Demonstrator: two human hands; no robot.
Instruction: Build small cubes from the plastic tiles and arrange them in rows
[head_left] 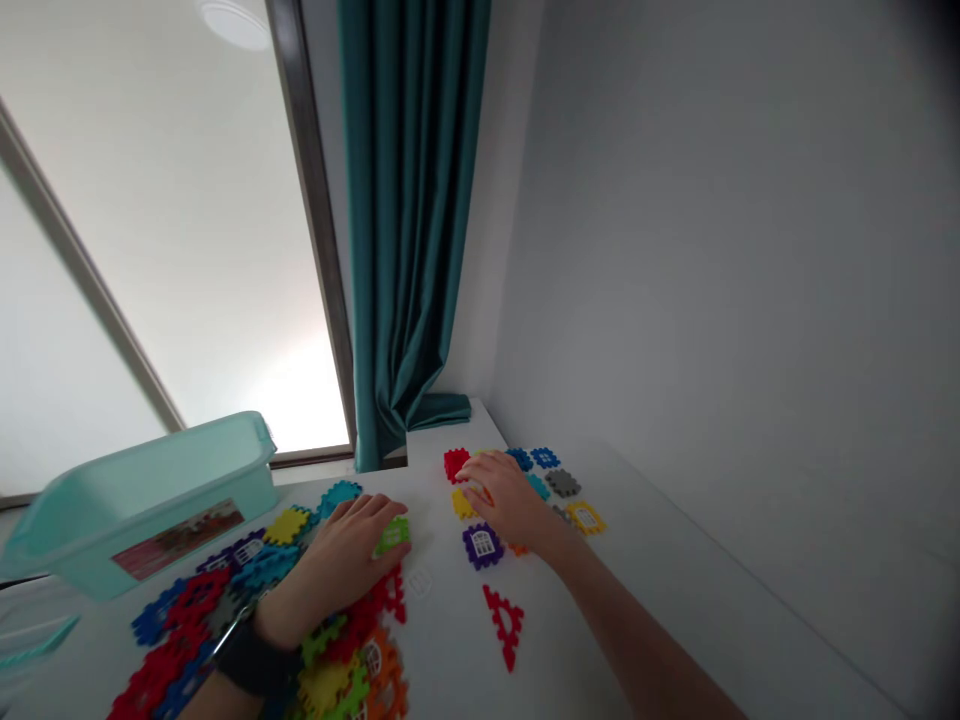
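Observation:
My left hand (356, 552), with a black watch on its wrist, is closed on a light green interlocking tile (391, 537) with a window pattern. Its thumb and fingers lie on either side of the tile, at the right edge of a mixed heap. My right hand (510, 497) hovers over flat-laid tiles, thumb and fingers apart. Near its fingertips are a red tile (455, 463) and a yellow tile (463, 503). An orange bit shows between thumb and fingers. A purple window tile (482, 545) lies just below. The hand hides part of this group.
A mint plastic basin (259, 490) stands at the left. Heaped red, blue, yellow and orange tiles spread before it. A red triangular piece (504, 625) lies on the white table (600, 620). Beyond the right hand are grey (562, 483) and yellow (586, 517) tiles. A wall borders the right.

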